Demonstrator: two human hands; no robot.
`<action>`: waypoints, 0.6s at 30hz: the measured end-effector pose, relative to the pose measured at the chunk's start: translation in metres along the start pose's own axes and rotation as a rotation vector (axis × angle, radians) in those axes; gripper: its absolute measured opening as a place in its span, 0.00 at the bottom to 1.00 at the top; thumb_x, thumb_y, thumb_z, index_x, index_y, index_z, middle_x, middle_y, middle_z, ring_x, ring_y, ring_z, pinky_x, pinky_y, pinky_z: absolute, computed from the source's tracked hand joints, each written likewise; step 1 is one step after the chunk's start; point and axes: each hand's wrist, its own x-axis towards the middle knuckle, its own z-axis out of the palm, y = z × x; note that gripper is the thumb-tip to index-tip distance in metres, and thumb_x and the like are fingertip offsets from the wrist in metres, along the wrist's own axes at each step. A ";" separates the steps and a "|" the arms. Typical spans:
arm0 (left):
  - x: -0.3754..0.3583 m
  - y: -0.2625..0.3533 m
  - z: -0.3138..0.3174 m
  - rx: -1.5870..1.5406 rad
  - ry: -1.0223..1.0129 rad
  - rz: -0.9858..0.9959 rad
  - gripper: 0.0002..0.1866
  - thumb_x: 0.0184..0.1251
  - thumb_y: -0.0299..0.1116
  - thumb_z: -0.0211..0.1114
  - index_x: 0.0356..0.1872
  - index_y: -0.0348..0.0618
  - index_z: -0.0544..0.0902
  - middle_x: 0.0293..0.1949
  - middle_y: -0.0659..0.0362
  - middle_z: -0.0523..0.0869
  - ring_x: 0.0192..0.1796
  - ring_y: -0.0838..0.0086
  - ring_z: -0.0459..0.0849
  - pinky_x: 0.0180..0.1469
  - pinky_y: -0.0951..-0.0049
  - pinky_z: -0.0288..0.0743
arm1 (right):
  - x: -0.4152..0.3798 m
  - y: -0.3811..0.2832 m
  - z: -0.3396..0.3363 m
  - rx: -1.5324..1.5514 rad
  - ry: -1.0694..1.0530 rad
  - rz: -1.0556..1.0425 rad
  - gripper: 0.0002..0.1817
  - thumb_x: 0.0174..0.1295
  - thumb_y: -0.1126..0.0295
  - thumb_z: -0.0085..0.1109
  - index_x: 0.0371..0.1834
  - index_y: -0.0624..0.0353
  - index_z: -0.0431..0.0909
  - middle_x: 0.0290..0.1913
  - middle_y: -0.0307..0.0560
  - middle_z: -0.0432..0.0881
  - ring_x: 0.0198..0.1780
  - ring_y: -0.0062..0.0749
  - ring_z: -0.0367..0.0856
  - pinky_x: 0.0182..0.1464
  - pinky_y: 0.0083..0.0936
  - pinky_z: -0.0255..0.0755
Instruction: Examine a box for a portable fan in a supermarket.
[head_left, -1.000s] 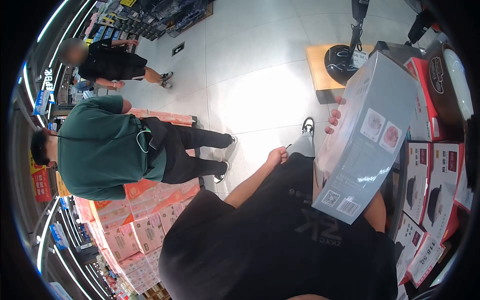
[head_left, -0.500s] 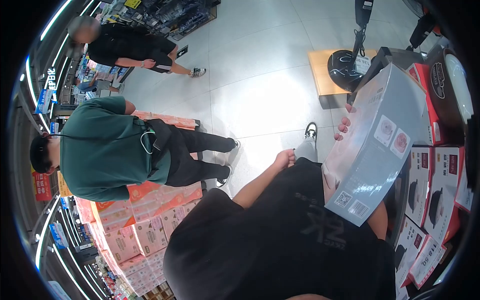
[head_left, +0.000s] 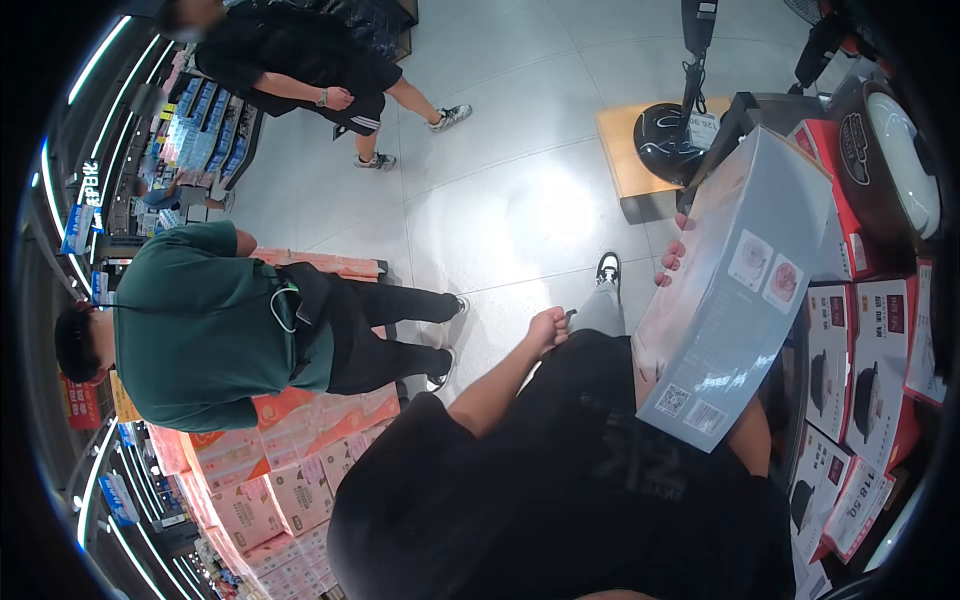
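- Nearest, a grey box (head_left: 735,290) was held tilted against the person's chest, just beside stacked red and white boxes (head_left: 855,350) on a shelf.
- One hand (head_left: 672,252), which side I could not tell, curled its fingers over the far edge of the grey box.
- Lower left, the other hand (head_left: 548,328) hung curled loosely, holding nothing.
- Farther off, a person in a green shirt (head_left: 200,320) stood by pink cartons (head_left: 290,450).
- Beyond, a fan base (head_left: 665,130) sat on a wooden stand.
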 end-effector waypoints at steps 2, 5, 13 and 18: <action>-0.007 0.028 0.001 0.206 0.036 0.079 0.13 0.62 0.28 0.41 0.17 0.56 0.62 0.16 0.69 0.59 0.17 0.81 0.55 0.16 0.79 0.45 | -0.005 0.001 0.006 -0.007 0.095 -0.008 0.49 0.56 0.39 0.55 0.72 0.59 0.48 0.53 0.58 0.71 0.56 0.46 0.72 0.63 0.49 0.65; -0.010 0.107 -0.046 -0.195 0.015 0.434 0.14 0.63 0.25 0.40 0.19 0.55 0.62 0.15 0.69 0.58 0.16 0.83 0.53 0.15 0.80 0.43 | -0.011 0.002 0.010 -0.007 0.084 -0.024 0.48 0.57 0.38 0.53 0.71 0.60 0.48 0.52 0.57 0.72 0.55 0.46 0.72 0.63 0.48 0.65; -0.001 0.000 0.000 -0.046 0.049 0.073 0.14 0.65 0.29 0.42 0.17 0.55 0.63 0.15 0.70 0.60 0.16 0.80 0.57 0.15 0.77 0.50 | -0.020 0.003 0.016 -0.061 0.131 -0.102 0.46 0.59 0.41 0.53 0.71 0.62 0.49 0.52 0.58 0.71 0.55 0.44 0.73 0.61 0.46 0.68; -0.008 0.084 -0.018 0.045 0.102 0.313 0.15 0.66 0.29 0.43 0.17 0.56 0.62 0.15 0.70 0.60 0.16 0.83 0.55 0.15 0.79 0.45 | -0.024 0.002 0.018 -0.102 0.190 -0.162 0.42 0.62 0.47 0.53 0.71 0.62 0.49 0.52 0.57 0.72 0.53 0.42 0.75 0.57 0.39 0.73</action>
